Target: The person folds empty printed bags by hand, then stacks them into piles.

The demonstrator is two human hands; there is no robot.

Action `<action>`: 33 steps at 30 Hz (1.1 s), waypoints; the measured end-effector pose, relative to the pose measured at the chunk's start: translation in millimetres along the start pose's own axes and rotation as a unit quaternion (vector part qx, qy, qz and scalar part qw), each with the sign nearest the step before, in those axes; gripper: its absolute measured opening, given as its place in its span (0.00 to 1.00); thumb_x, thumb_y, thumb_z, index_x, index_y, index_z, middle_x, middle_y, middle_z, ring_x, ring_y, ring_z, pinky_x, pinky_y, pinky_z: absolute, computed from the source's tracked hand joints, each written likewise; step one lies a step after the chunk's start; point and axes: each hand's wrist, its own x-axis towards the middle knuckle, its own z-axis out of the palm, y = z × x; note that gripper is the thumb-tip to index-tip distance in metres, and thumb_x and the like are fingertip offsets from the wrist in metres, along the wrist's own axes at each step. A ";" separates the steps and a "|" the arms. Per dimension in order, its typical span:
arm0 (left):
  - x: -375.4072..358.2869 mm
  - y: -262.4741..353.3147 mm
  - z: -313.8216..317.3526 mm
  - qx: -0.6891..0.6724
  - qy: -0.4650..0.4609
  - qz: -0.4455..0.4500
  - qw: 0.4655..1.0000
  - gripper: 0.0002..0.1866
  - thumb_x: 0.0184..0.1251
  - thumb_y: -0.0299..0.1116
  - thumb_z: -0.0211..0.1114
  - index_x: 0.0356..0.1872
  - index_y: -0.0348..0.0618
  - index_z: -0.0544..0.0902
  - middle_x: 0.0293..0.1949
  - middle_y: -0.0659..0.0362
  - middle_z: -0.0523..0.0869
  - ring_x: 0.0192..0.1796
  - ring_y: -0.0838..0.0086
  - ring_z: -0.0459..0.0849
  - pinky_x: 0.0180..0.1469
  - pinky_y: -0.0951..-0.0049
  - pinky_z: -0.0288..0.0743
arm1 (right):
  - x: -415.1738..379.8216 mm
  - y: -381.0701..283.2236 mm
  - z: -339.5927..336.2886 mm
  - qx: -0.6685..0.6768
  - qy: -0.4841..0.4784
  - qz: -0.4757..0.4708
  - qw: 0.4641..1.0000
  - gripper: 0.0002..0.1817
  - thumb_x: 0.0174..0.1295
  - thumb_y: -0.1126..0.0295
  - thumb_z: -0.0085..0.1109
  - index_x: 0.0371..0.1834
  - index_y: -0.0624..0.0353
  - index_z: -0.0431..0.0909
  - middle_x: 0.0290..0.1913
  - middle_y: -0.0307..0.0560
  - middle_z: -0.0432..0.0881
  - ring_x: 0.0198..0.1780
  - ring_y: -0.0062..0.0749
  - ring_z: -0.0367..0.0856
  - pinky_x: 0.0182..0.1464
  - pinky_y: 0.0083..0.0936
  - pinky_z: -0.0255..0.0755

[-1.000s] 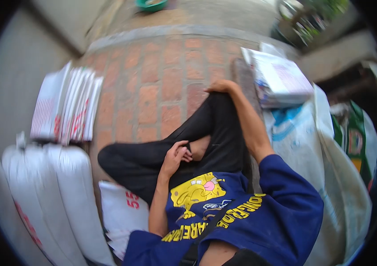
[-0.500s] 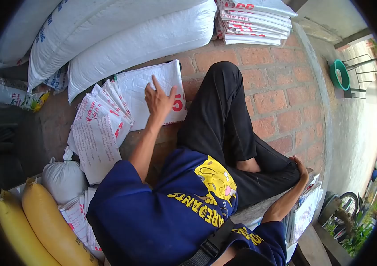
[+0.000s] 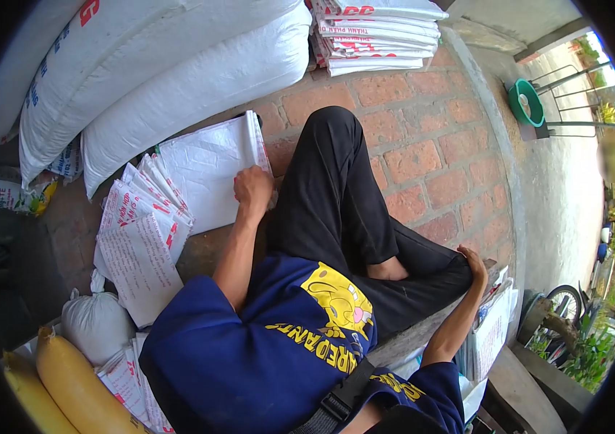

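Note:
My left hand (image 3: 254, 188) is closed at the lower right part of a flat white sack (image 3: 210, 170), with its fingers curled on the right-hand edge. That edge is turned up or folded over in a narrow strip. A fanned pile of printed white sacks (image 3: 137, 210) lies just left of it, with a handwritten sheet (image 3: 141, 264) on its near side. My right hand (image 3: 474, 264) rests on my bent knee, fingers apart and holding nothing.
Large stuffed white sacks (image 3: 199, 94) lie at the upper left. A stack of folded sacks (image 3: 376, 36) stands on the brick floor (image 3: 412, 163) at the top. Yellow bags (image 3: 76, 376) and a tied white bag (image 3: 98, 322) sit lower left; more papers (image 3: 488, 336) lie at the right.
My left hand has gone from open above the sack to closed at its right edge. The red number there no longer shows. The whole view has shifted; my right hand stays on the knee.

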 end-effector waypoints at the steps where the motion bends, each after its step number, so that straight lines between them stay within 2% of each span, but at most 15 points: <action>1: 0.5 -3.1 -9.6 -0.052 -0.006 -0.028 0.998 0.17 0.61 0.37 0.56 0.35 0.31 0.85 0.35 0.36 0.85 0.41 0.42 0.85 0.44 0.49 0.80 | 3.5 4.9 -0.3 -0.001 0.012 -0.004 1.000 0.24 0.71 0.57 0.47 0.55 0.68 0.78 0.55 0.52 0.82 0.59 0.36 0.78 0.63 0.27 0.65; 8: -10.6 -1.5 -106.4 -0.078 0.036 -0.053 0.995 0.17 0.64 0.36 0.53 0.30 0.31 0.85 0.32 0.35 0.84 0.39 0.42 0.85 0.44 0.46 0.77 | -27.0 -51.8 16.8 -0.014 0.194 0.110 0.975 0.27 0.68 0.49 0.54 0.52 0.66 0.79 0.48 0.57 0.84 0.51 0.35 0.82 0.50 0.28 0.73; 10: -19.8 4.4 -147.0 -0.160 0.077 0.072 0.981 0.17 0.64 0.35 0.52 0.26 0.31 0.82 0.29 0.36 0.82 0.34 0.47 0.85 0.38 0.48 0.75 | -30.6 -57.8 31.1 0.027 0.223 0.088 0.970 0.22 0.70 0.53 0.54 0.52 0.63 0.79 0.47 0.55 0.84 0.48 0.33 0.82 0.47 0.26 0.74; 12: -36.4 29.7 -203.5 -0.267 0.030 0.112 0.957 0.16 0.63 0.35 0.52 0.24 0.32 0.80 0.27 0.37 0.82 0.31 0.48 0.84 0.36 0.50 0.75 | -40.7 -107.8 67.5 -0.138 0.396 -0.119 0.900 0.19 0.72 0.57 0.51 0.53 0.61 0.79 0.48 0.53 0.84 0.48 0.34 0.82 0.47 0.26 0.74; 13: -46.0 45.7 -221.4 -0.369 -0.020 0.148 0.917 0.15 0.62 0.34 0.53 0.22 0.32 0.78 0.25 0.38 0.81 0.28 0.49 0.83 0.33 0.53 0.74 | -56.6 -167.4 95.0 -0.009 0.367 -0.127 0.921 0.19 0.74 0.59 0.49 0.55 0.63 0.77 0.46 0.55 0.83 0.47 0.34 0.82 0.48 0.27 0.75; 15: -64.1 71.7 -233.0 -0.433 -0.055 0.323 0.840 0.12 0.58 0.32 0.56 0.20 0.33 0.75 0.22 0.42 0.80 0.24 0.49 0.80 0.30 0.58 0.73 | -66.1 -226.6 129.3 0.285 0.169 -0.223 0.917 0.33 0.72 0.45 0.44 0.71 0.57 0.61 0.61 0.55 0.75 0.61 0.38 0.74 0.62 0.31 0.68; 17: -76.0 98.5 -221.0 -0.320 -0.061 0.536 0.779 0.10 0.55 0.33 0.60 0.21 0.39 0.74 0.19 0.47 0.76 0.24 0.51 0.79 0.29 0.56 0.73 | -63.8 -252.5 143.3 0.551 -0.079 -0.264 0.788 0.42 0.67 0.40 0.48 0.76 0.53 0.51 0.67 0.53 0.69 0.65 0.42 0.70 0.65 0.39 0.64; 20: -114.2 130.9 -179.5 -0.235 -0.191 0.646 0.700 0.12 0.60 0.38 0.63 0.26 0.40 0.77 0.25 0.49 0.81 0.30 0.55 0.82 0.38 0.58 0.77 | -62.7 -268.1 153.5 0.550 -0.049 -0.317 0.771 0.49 0.61 0.37 0.53 0.78 0.53 0.45 0.69 0.50 0.66 0.68 0.42 0.66 0.69 0.39 0.59; 21: -129.4 136.3 -165.8 -0.223 -0.196 0.664 0.687 0.12 0.58 0.38 0.66 0.29 0.39 0.78 0.29 0.50 0.82 0.35 0.55 0.83 0.42 0.59 0.77 | -67.7 -269.6 150.3 0.562 -0.080 -0.324 0.757 0.45 0.60 0.51 0.63 0.76 0.54 0.53 0.69 0.47 0.65 0.70 0.38 0.62 0.71 0.34 0.55; 22: -138.4 140.7 -159.6 -0.213 -0.201 0.679 0.673 0.13 0.57 0.38 0.68 0.33 0.38 0.80 0.33 0.50 0.83 0.39 0.56 0.84 0.45 0.60 0.77 | -69.7 -265.4 150.2 0.568 -0.071 -0.324 0.753 0.45 0.60 0.51 0.63 0.76 0.54 0.53 0.69 0.47 0.65 0.70 0.38 0.62 0.71 0.34 0.55; 24: -128.1 144.4 -155.5 -0.285 -0.187 0.653 0.676 0.15 0.57 0.39 0.69 0.38 0.38 0.81 0.39 0.48 0.83 0.46 0.55 0.83 0.51 0.59 0.75 | -69.5 -258.0 144.8 0.390 0.072 -0.234 0.888 0.35 0.59 0.65 0.65 0.70 0.57 0.64 0.64 0.45 0.70 0.66 0.32 0.67 0.68 0.28 0.58; 25: -120.9 145.8 -156.0 -0.357 -0.173 0.614 0.682 0.17 0.58 0.39 0.69 0.43 0.37 0.81 0.45 0.46 0.83 0.52 0.54 0.81 0.56 0.58 0.73 | -77.8 -259.4 139.4 0.438 0.048 -0.224 0.870 0.27 0.57 0.76 0.65 0.62 0.58 0.71 0.56 0.41 0.75 0.60 0.26 0.70 0.63 0.23 0.61; 29: -43.1 149.6 -153.3 -0.310 0.152 0.359 0.867 0.29 0.58 0.37 0.70 0.57 0.33 0.73 0.53 0.41 0.77 0.57 0.48 0.75 0.62 0.53 0.67 | -79.2 -239.6 125.3 0.397 0.059 -0.222 0.889 0.23 0.60 0.76 0.65 0.59 0.57 0.73 0.48 0.35 0.78 0.52 0.22 0.74 0.57 0.19 0.66; 30: -29.1 152.4 -151.4 -0.346 0.111 0.289 0.886 0.31 0.58 0.38 0.71 0.59 0.33 0.71 0.54 0.41 0.76 0.58 0.47 0.73 0.62 0.52 0.65 | -72.8 -236.3 118.7 0.399 0.059 -0.226 0.886 0.23 0.60 0.76 0.65 0.59 0.57 0.73 0.48 0.35 0.78 0.52 0.22 0.74 0.57 0.19 0.66; 33: -10.4 156.7 -138.5 -0.231 0.136 0.328 0.906 0.32 0.58 0.38 0.71 0.59 0.31 0.70 0.50 0.40 0.79 0.54 0.46 0.77 0.57 0.54 0.69 | -42.6 -229.4 90.9 0.302 0.104 -0.173 0.932 0.22 0.60 0.73 0.65 0.58 0.59 0.73 0.51 0.41 0.79 0.53 0.30 0.75 0.58 0.26 0.68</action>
